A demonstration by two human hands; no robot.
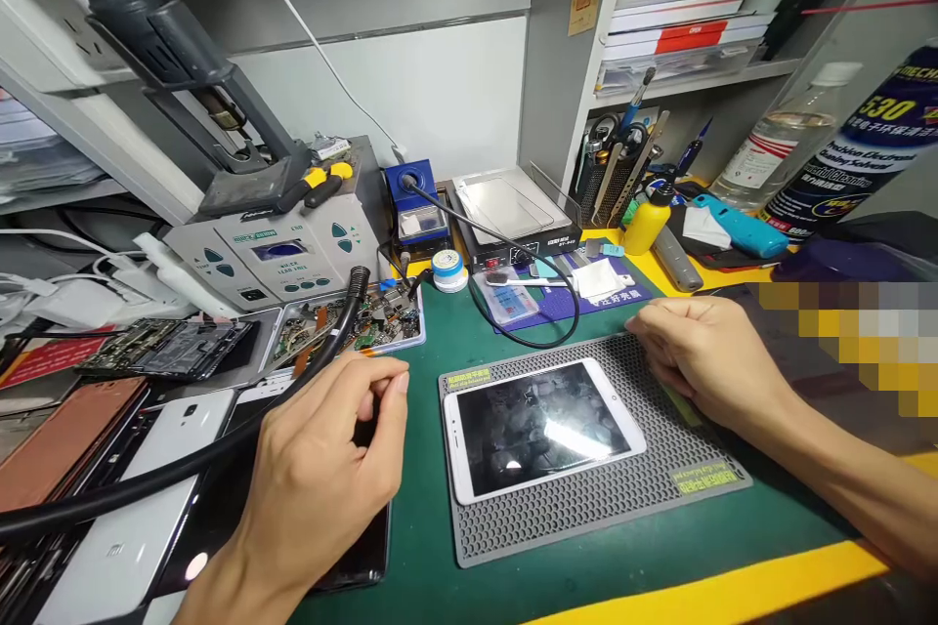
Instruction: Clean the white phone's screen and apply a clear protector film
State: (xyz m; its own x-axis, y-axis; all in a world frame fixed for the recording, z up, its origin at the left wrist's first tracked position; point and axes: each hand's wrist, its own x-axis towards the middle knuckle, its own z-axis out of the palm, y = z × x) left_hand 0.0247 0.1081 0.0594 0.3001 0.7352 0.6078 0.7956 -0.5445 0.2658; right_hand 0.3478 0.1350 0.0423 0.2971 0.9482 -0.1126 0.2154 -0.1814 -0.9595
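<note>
A white-framed tablet (546, 425) with a dark, shiny screen lies face up on a grey perforated mat (505, 532). To its left, my left hand (333, 459) hovers with fingers curled and thumb tip close to the index finger; nothing shows in it. My right hand (689, 352) is closed in a loose fist over the mat's upper right corner, apart from the tablet. Its inner fingers are partly hidden, and no object shows in it. Under and beside my left hand lie dark phones or panels, partly covered by it.
A black hose (212, 454) crosses the left side, over a white phone back (139, 498). Behind stand a rework station (282, 259), a tray of circuit boards (396, 317), a flux tub (448, 270) and a heating plate (513, 205). A yellow bottle (648, 220) stands at the right.
</note>
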